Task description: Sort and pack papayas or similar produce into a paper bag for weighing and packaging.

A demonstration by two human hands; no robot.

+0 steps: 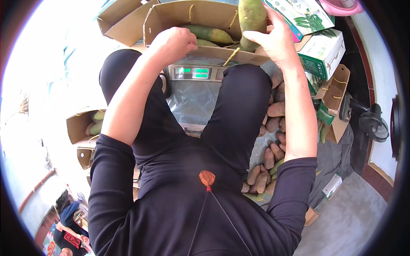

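A cardboard box (164,19) with yellow rope handles stands in front of my knees, with long green radishes (209,34) lying in it. My right hand (275,40) is closed round another big green radish (253,21), held upright at the box's right end. The thumb lies across its near side, and most of the fingers are hidden behind it. My left hand (174,42) is at the near rim of the box, fingers curled over the edge. Under the box is a scale with a lit green display (192,72).
Brown sweet potatoes (269,158) are piled right of my leg. White-green cartons (322,53), an open box (337,91) and a black fan (373,123) stand farther right. At left is a box of green radishes (83,128). Another person (70,230) is at lower left.
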